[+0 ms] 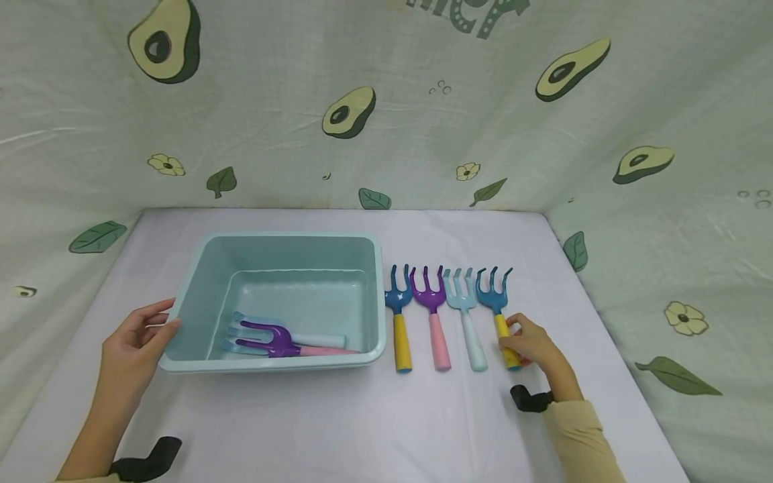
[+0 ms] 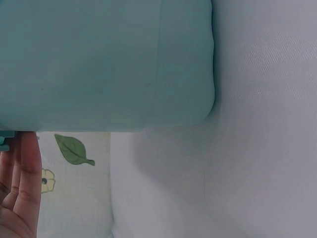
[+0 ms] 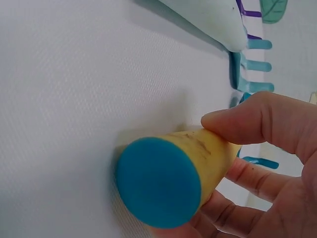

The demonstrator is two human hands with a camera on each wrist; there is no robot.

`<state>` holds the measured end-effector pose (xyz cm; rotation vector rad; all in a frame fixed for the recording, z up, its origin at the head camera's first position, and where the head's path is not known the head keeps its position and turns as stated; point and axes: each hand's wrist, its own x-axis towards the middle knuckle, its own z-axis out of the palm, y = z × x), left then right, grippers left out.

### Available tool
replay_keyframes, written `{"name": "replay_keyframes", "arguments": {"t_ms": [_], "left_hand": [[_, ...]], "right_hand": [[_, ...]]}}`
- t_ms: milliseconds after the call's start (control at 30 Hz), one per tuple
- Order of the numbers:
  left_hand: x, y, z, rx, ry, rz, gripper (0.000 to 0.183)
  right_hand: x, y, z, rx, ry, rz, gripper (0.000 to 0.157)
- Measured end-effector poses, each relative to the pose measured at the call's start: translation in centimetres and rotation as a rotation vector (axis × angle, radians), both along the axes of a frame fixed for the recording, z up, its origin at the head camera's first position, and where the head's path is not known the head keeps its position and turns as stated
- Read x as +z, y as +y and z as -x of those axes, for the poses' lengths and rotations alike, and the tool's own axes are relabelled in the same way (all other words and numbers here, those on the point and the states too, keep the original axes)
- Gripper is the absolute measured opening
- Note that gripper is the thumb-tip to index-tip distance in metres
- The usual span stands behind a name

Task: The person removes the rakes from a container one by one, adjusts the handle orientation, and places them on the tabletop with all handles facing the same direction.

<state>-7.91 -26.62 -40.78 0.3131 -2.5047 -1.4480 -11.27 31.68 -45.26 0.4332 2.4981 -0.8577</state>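
My left hand [image 1: 135, 342] grips the left rim of a pale teal plastic basin [image 1: 380, 302]; in the left wrist view its fingers [image 2: 28, 168] meet the rim. Inside the basin, a purple garden hand fork [image 1: 280, 343] with a pink handle overlaps a light blue one [image 1: 326, 339]. At the far right of a row of forks, my right hand [image 1: 534, 342] pinches the yellow handle of a blue hand fork [image 1: 492, 298] between thumb and fingers. Up close, the right wrist view shows the handle's round blue end [image 3: 158, 183].
Left of the held fork lie a light blue fork [image 1: 473, 335], a purple fork with pink handle [image 1: 438, 335] and a blue fork with yellow handle [image 1: 401, 339], tines pointing away. A white cloth covers the table [image 1: 338, 429]. Avocado-print fabric [image 1: 272, 168] hangs behind and at the sides.
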Motion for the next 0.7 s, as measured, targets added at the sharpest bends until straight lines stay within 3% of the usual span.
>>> {"name": "replay_keyframes", "arguments": {"t_ms": [333, 700], "left_hand": [[0.0, 0.0, 0.0, -0.002, 0.009, -0.013, 0.041], [0.1, 0.1, 0.0, -0.004, 0.009, -0.009, 0.041]], "right_hand": [[0.4, -0.1, 0.1, 0.028, -0.051, -0.035, 0.052], [1.2, -0.7, 0.0, 0.058, -0.038, -0.053, 0.053]]}}
